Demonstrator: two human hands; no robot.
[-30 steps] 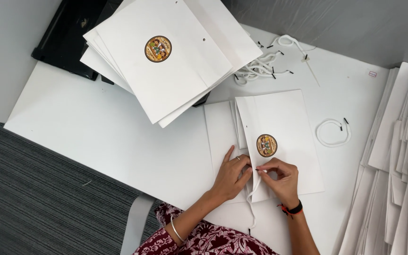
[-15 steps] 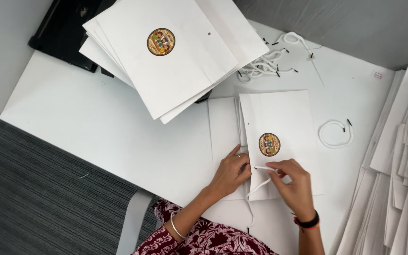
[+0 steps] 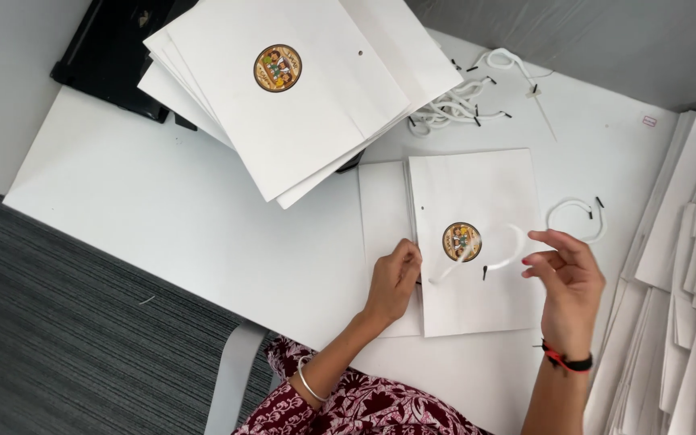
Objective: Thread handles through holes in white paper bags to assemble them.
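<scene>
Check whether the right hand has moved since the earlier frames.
Yes. The right hand has lifted off the flat white paper bag and swung to its right, past the bag's edge, drawing the white cord handle across the round sticker.

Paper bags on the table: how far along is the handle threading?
Done: none shows a fitted handle; the bag stack lies flat at the top. In hand: the left hand pins the paper bag while the right hand pulls a white cord up from it. Left: loose cords and one cord beside the bag.
</scene>
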